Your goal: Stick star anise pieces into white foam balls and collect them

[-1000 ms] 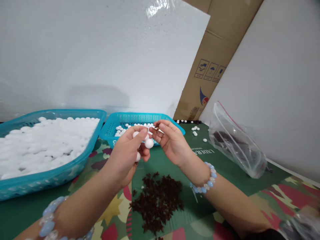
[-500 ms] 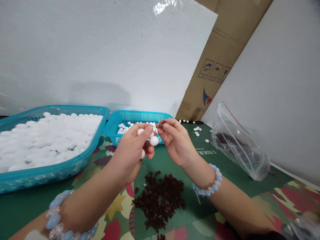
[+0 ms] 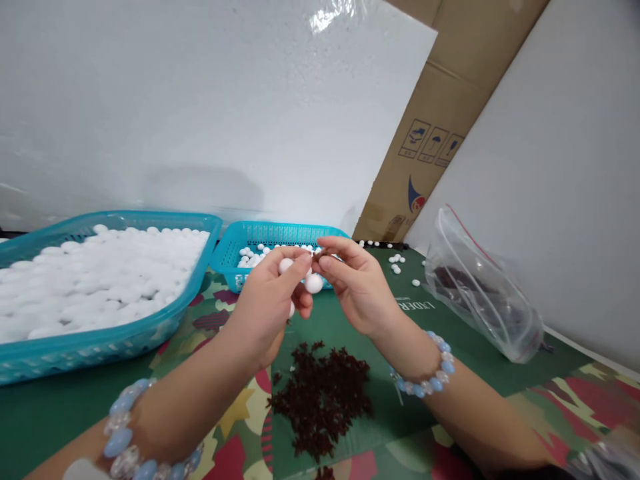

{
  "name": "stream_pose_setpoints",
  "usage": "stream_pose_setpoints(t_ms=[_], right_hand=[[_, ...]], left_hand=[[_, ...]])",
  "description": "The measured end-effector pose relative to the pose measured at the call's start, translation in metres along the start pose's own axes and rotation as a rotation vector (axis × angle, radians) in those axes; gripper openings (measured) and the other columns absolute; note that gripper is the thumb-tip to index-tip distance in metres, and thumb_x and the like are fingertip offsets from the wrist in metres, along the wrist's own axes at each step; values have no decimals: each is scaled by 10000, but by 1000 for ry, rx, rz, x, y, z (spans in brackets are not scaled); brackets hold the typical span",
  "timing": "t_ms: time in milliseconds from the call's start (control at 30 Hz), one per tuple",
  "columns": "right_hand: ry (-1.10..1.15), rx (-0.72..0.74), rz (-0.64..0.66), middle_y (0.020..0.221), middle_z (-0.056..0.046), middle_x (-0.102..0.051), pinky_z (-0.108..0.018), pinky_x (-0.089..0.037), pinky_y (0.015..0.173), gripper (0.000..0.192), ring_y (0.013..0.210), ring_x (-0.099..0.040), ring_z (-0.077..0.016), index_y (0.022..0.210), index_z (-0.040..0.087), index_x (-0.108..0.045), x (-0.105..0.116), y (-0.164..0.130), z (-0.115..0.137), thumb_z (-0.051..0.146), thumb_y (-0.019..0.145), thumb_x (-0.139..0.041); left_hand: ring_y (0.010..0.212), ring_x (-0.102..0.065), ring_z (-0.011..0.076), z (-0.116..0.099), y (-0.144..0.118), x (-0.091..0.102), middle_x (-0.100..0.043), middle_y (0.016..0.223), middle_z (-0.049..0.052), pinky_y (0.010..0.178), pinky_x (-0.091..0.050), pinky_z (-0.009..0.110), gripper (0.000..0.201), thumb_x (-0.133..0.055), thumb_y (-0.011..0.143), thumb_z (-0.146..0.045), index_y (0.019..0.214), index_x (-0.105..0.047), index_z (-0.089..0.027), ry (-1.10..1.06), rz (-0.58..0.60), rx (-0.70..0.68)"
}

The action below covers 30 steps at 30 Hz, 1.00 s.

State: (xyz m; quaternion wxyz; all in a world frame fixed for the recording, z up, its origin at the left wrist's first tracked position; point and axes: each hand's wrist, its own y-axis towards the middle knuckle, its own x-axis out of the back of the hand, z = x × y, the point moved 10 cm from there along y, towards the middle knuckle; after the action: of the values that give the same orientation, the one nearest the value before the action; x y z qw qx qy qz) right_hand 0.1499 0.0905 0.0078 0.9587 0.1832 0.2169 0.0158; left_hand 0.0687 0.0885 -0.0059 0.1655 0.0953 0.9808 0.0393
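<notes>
Balls (image 3: 314, 283), white, held by left hand (image 3: 267, 297) beyond brown pile (image 3: 324, 400); right hand (image 3: 357, 287) pinches small brown piece (image 3: 320, 255) beside them, contact unclear. Step seems to be bringing piece and ball together; next move likely calls for steady left hold, fine right-hand aim.

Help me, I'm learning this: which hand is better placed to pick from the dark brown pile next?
Probably the right hand: its fingers seem to pinch only a small brown piece, while the left hand is crowded with several white balls. The dark brown pile sits below, between both hands.
</notes>
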Motion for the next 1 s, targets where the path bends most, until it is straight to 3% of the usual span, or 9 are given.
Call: stream_pose_setpoints(t_ms=[267, 600, 1000], right_hand=[[-75, 17, -1, 504, 80, -528, -196, -404, 503, 124, 474, -483, -43, 492, 186, -515, -1, 1, 5, 65, 470, -525], [-42, 77, 43, 523, 72, -557, -133, -426, 470, 128, 460, -500, -17, 515, 164, -498, -5, -1, 9, 38, 508, -518], [-283, 443, 29, 568, 73, -539, -140, -448, 498, 185, 548, -533, -40, 583, 208, -497, -6, -16, 41, 25, 565, -515]], left_hand=[[307, -361, 26, -4, -1, 2, -420, 420, -51, 271, -287, 112, 42, -454, 622, -196, 611, -449, -156, 91, -23, -56], [300, -365, 26, -5, -3, 2, -422, 419, -54, 265, -285, 104, 59, -451, 626, -210, 598, -440, -160, 122, -22, -70], [305, -359, 16, -6, -2, 3, -431, 450, -48, 276, -284, 108, 61, -455, 635, -194, 608, -427, -147, -42, -22, -50]])
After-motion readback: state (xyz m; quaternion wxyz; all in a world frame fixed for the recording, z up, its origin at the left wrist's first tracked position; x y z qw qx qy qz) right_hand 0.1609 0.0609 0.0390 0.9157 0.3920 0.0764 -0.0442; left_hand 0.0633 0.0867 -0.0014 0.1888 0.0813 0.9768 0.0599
